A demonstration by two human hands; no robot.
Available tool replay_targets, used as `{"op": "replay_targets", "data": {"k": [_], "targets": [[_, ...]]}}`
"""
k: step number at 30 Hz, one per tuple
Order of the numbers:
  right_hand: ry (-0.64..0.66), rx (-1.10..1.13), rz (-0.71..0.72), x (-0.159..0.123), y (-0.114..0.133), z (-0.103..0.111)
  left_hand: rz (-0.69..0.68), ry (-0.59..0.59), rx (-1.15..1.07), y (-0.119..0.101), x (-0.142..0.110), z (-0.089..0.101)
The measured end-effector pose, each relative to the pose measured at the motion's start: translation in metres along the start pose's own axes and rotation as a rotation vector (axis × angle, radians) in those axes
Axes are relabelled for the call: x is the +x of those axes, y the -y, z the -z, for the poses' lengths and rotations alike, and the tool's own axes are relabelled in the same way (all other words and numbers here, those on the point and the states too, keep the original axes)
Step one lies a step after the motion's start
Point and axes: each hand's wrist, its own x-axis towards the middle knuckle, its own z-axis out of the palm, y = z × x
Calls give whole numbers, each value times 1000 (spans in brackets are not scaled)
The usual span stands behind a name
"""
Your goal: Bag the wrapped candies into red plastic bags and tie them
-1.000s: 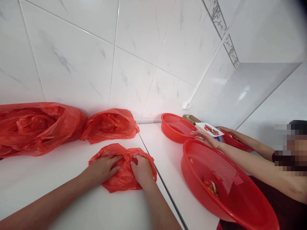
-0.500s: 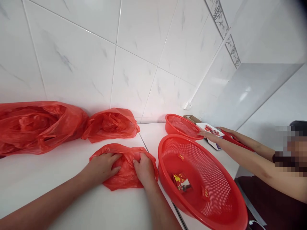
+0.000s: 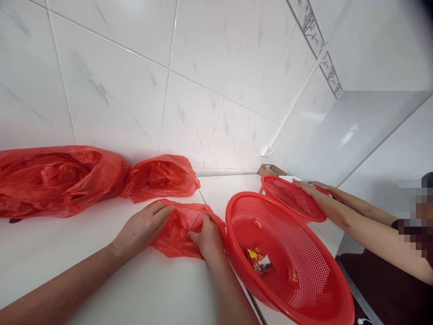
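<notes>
The white table [image 3: 128, 289] fills the near side, and both of the person's forearms reach across it. The left hand [image 3: 144, 228] lies over the left edge of a thin red bag [image 3: 177, 241], its fingers bent and pointing inward; whether they pinch the plastic cannot be told. The right hand [image 3: 209, 239] is at the bag's right side, thumb and fingers spread in the crumpled plastic, and here too a firm grip cannot be made out. The bag rests on the table between the two hands, loose and wrinkled. Just beside its right edge stands a large basket [image 3: 306, 243], red with mesh sides and tilted in view. In it lie a red and yellow packet [image 3: 260, 259] and two smaller red packets, one [image 3: 257, 224] near the mesh on the far side and one [image 3: 293, 276] to the right. Behind the bag, a small bag [image 3: 162, 178] and a bigger bag [image 3: 64, 180], both red and bunched up, sit side by side along the wall. Beyond the large basket is a second basket [image 3: 287, 196], with a co-worker's hand [image 3: 306, 187] at its far rim. Farther off are a cardboard box [image 3: 269, 169], a white socket [image 3: 267, 151] and the tiled wall [image 3: 131, 95].
</notes>
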Motion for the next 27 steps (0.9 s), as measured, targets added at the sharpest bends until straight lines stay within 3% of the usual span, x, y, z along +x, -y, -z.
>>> {"op": "replay_targets", "data": {"k": [4,9,12,14,17,19,24,27], "targets": [[-2,-77,1,0,1,0,-115,-175,62,6,-2,1],[44,-106,17,-4,3,2,-76,-226,53,3,-13,9],[58,-98,49,-7,3,2,58,-208,27,2,-28,13],[60,-104,69,-7,3,3,236,-182,-39,3,-38,14],[70,-162,87,-10,5,5,543,-75,-277,5,-47,14],[70,-236,105,-14,10,9,659,-34,-478,3,-48,16],[-35,-441,167,-34,35,17,683,-152,-839,-12,-43,22],[-56,-456,218,-42,49,11,649,-205,-902,-17,-44,24]]}}
